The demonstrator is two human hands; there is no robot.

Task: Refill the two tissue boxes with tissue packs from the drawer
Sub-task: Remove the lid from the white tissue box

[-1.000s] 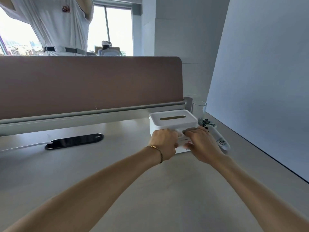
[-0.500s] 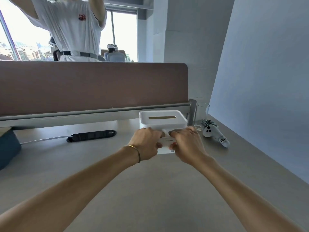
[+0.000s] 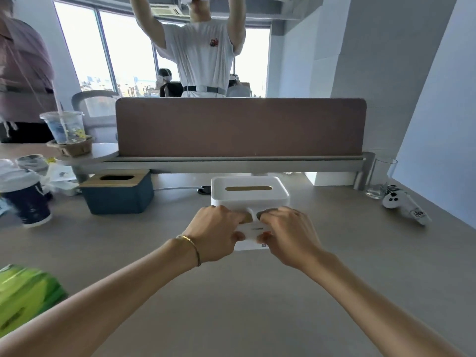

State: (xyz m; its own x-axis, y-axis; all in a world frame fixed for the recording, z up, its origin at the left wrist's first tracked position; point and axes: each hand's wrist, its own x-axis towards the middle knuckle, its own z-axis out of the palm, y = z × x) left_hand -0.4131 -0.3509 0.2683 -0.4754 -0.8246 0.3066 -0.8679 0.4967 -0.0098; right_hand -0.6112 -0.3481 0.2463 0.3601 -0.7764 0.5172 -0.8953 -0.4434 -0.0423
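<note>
Gripping a white tissue pack (image 3: 253, 234) from either side, the left hand (image 3: 215, 234) and right hand (image 3: 288, 234) are pinching it with curled fingers just before the white tissue box (image 3: 249, 193); farther left, the blue wooden-lidded tissue box (image 3: 118, 191) is sitting beneath the brown divider (image 3: 240, 127).

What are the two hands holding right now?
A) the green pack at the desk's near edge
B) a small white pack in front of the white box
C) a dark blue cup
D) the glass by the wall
B: the left hand and right hand both grip the white pack, just in front of the white box.
</note>
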